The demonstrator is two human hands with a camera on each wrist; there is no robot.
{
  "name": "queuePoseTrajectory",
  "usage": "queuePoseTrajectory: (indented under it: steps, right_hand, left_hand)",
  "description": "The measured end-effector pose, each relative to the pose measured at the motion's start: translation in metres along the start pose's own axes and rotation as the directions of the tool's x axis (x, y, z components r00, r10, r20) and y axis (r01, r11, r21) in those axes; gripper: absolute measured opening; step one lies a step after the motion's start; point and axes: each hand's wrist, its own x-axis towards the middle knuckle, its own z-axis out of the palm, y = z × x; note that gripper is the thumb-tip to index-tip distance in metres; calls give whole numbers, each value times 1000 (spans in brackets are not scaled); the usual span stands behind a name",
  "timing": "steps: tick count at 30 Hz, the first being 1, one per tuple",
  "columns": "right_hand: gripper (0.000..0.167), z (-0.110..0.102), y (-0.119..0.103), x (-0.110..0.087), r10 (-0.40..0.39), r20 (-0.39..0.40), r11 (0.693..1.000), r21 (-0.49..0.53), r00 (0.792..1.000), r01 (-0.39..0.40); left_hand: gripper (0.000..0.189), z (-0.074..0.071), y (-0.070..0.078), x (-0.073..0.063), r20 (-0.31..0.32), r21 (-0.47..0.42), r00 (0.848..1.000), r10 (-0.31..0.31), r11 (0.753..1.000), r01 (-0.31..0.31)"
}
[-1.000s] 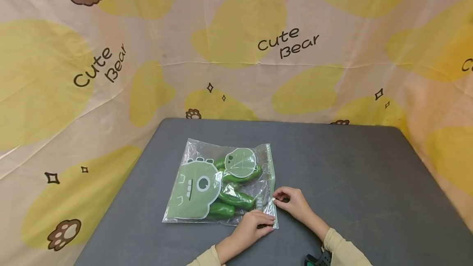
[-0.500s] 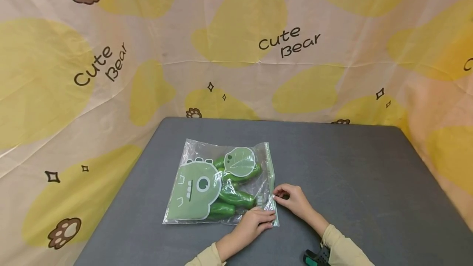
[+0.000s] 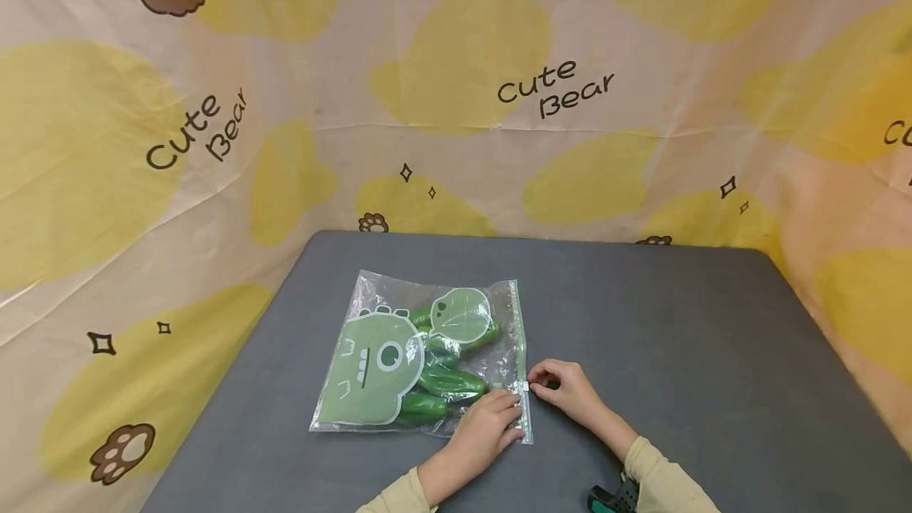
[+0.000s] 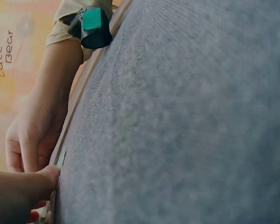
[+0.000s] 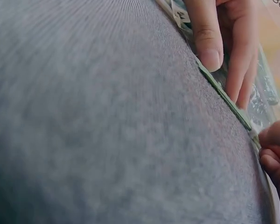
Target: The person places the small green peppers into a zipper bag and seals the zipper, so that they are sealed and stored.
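Note:
A clear zip bag (image 3: 331, 410) with a green cartoon print lies flat on the grey table, its zip edge toward the right. Several glossy green peppers (image 3: 453, 381), or vegetables much like them, show through the plastic. My left hand (image 3: 479, 427) rests on the bag near its lower right corner. In the right wrist view its fingers (image 5: 241, 65) and thumb stand apart and press along the zip strip (image 5: 224, 96). My right hand (image 3: 566, 394) pinches a small white slider (image 3: 526, 386) on the zip edge.
The grey table (image 3: 677, 339) extends to the right and behind the bag. A printed cloth (image 3: 456, 101) hangs around its back and sides. A black wrist device with a green face (image 3: 606, 499) is on the right forearm.
The white slider now shows at my right fingertips. The bag's zip edge has shifted slightly left, and my left fingers have moved a little up and left over the bag.

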Motion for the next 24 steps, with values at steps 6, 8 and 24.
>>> queuePoseTrajectory:
  steps: [6, 8, 24]
  right_hand:
    - [19, -4, -21, 2, -13, 10, 998, 66, 1000, 12]
    - [19, -6, -28, 2, -18, 18, 997, 81, 1000, 17]
    - [18, 2, 1, -2, 9, -69, 999, -47, 998, -12]
  left_hand:
    - [31, 4, -1, -4, 3, -140, 1000, 10, 990, -9]
    - [31, 5, -3, -5, 2, -194, 1000, 21, 981, -20]
    - [31, 3, -5, -2, 27, -279, 999, 20, 960, -12]
